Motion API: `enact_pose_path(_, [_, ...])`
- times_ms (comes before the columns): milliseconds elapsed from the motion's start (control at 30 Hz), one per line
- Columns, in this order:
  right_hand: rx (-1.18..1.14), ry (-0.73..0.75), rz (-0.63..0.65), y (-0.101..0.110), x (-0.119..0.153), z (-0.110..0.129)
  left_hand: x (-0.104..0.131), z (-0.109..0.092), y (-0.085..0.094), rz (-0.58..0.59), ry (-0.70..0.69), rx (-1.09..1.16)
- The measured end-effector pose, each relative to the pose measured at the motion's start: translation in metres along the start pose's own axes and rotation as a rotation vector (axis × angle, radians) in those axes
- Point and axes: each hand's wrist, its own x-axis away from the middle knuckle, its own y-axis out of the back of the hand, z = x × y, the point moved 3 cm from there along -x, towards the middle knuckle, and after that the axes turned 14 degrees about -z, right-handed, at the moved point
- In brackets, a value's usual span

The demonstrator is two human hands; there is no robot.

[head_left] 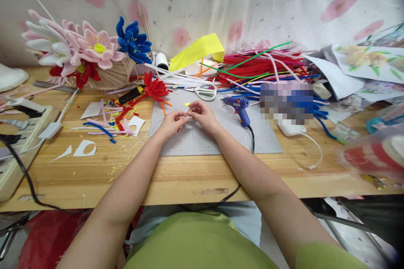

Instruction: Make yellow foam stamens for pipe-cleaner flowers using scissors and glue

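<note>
My left hand [173, 124] and my right hand [203, 116] meet over the grey cutting mat [195, 143]. Their fingers are pinched together around something thin and pale, too small to name. A bit of yellow shows just behind the fingertips. To the right on the mat lies a blue glue gun [240, 108], its nozzle toward the left. White-handled scissors [206, 91] rest behind my hands. A red fuzzy flower [155, 88] with orange stems is at the mat's back left corner.
Pipe cleaners [265, 65] in many colours are heaped at the back. Finished flowers [99, 46] stand at the back left. Scraps [107, 124] and paper cutouts [85, 148] lie left, near a power strip [28, 143]. At right are a white power bank [292, 128] and a cup [375, 153].
</note>
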Motion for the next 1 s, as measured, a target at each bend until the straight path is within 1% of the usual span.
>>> enact_pose_path(133, [-0.033,0.015,0.078,-0.0038,0.0016,-0.0008,-0.0014,-0.0021,0.0007,0.031,0.097,0.051])
enact_pose_path(200, [-0.050,0.013,0.086,-0.0043,0.0018,-0.0007,-0.0016,-0.0022,0.0007,0.031,0.122,0.057])
enact_pose_path(433, [-0.022,0.015,0.068,-0.0023,0.0007,-0.0008,-0.0012,-0.0027,0.0012,-0.054,0.064,0.009])
enact_pose_path(633, [-0.050,0.011,0.094,-0.0033,0.0016,-0.0003,-0.0039,-0.0039,0.0025,0.006,0.145,0.065])
enact_pose_path(767, [-0.044,0.007,0.088,-0.0035,0.0015,-0.0007,-0.0052,-0.0032,0.0039,0.019,0.178,0.029])
enact_pose_path(1000, [-0.035,0.025,0.082,-0.0023,0.0018,0.0014,-0.0056,-0.0011,0.0043,0.005,0.161,0.044])
